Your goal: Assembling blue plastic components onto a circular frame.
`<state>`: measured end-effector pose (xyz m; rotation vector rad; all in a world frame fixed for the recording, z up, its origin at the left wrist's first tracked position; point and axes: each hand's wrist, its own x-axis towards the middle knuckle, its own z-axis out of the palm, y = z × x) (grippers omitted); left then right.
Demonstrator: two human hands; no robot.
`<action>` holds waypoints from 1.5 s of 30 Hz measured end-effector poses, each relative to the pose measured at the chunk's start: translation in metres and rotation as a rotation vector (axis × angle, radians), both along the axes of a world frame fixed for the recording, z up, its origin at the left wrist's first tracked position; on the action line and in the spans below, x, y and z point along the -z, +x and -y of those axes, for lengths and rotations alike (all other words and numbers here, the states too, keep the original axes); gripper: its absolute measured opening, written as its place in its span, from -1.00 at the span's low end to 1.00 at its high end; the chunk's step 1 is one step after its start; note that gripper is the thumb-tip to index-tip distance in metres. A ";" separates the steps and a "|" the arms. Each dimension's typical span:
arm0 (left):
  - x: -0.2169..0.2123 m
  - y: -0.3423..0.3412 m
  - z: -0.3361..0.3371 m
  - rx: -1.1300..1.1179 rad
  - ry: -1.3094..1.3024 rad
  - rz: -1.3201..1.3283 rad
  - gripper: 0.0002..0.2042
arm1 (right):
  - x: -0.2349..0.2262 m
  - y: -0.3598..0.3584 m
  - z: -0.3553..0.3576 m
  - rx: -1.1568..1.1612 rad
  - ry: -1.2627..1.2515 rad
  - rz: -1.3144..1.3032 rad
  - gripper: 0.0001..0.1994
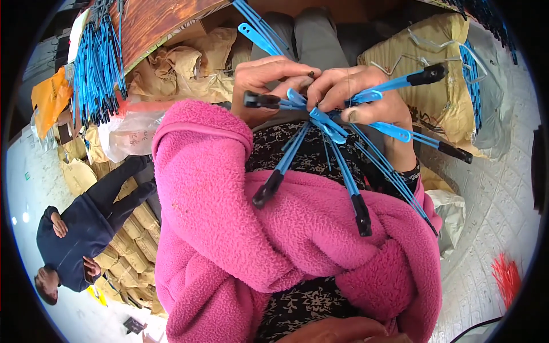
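Both my hands meet over my lap at a fan of blue plastic arms (327, 123) with flat, holed ends and black tips. My right hand (372, 94) is closed, its fingertips pinching the flat ends where the arms come together. The arms spread outward from there, some crossing my right palm and others hanging toward my pink fleece. Beside them my left hand (260, 83) is curled, index finger and thumb drawn together near a small dark spot; what they hold is too small to name. One black-tipped arm (262, 100) lies across the left fingers. A thin wire runs by the right fingers.
Bundles of blue arms (100, 68) hang at the left end of a wooden table (166, 23). Crumpled brown paper (200, 57) lies beneath. On the right stands a yellowish sack (423, 46) with bent wire on it. Another person (77, 234) is at the left by stacked brown packages (134, 246).
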<state>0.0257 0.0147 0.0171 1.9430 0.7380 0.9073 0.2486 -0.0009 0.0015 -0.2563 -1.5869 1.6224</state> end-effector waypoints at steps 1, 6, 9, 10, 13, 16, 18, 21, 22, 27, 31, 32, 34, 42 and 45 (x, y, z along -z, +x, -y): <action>0.002 0.002 0.001 -0.051 0.013 0.030 -0.85 | 0.004 -0.001 0.002 0.022 -0.026 -0.005 -0.65; 0.003 0.002 0.010 -0.187 -0.101 0.032 -0.85 | 0.004 -0.001 0.005 0.065 -0.157 0.065 -0.63; -0.001 0.004 0.014 -0.231 -0.178 0.052 -0.85 | 0.006 -0.002 0.004 0.077 -0.187 0.088 -0.62; -0.002 0.004 0.014 -0.254 -0.216 0.061 -0.85 | 0.009 -0.003 0.004 0.088 -0.180 0.072 -0.63; 0.005 0.003 0.011 -0.217 -0.163 0.097 -0.86 | 0.011 -0.002 0.004 0.101 -0.194 0.039 -0.63; 0.012 0.002 0.009 -0.184 -0.164 0.143 -0.87 | 0.012 0.000 0.001 0.089 -0.228 -0.001 -0.64; 0.015 0.003 0.009 -0.150 -0.222 0.202 -0.87 | 0.013 0.004 -0.003 0.056 -0.239 -0.081 -0.67; 0.014 -0.003 0.007 -0.011 -0.235 0.215 -0.87 | 0.011 0.010 -0.003 0.031 -0.264 -0.105 -0.70; 0.014 -0.004 0.007 0.058 -0.242 0.221 -0.87 | 0.011 0.012 -0.003 0.020 -0.283 -0.089 -0.71; 0.022 -0.004 0.001 0.150 -0.217 0.269 -0.87 | 0.008 0.010 0.007 0.117 -0.335 -0.024 -0.76; 0.015 -0.010 0.001 0.159 -0.701 0.331 -0.85 | -0.002 0.006 0.012 0.160 -0.429 -0.010 -0.80; 0.014 -0.011 0.001 0.173 -0.677 0.320 -0.85 | -0.005 0.005 0.013 0.158 -0.429 -0.012 -0.80; 0.013 -0.013 0.000 0.202 -0.628 0.300 -0.84 | -0.010 0.003 0.016 0.234 -0.348 0.076 -0.84; 0.021 -0.008 -0.001 0.205 -0.559 0.415 -0.86 | -0.013 -0.008 0.018 0.369 -0.218 0.121 -0.89; 0.022 -0.012 -0.004 0.250 -0.713 0.426 -0.88 | -0.013 -0.008 0.019 0.384 -0.194 0.134 -0.90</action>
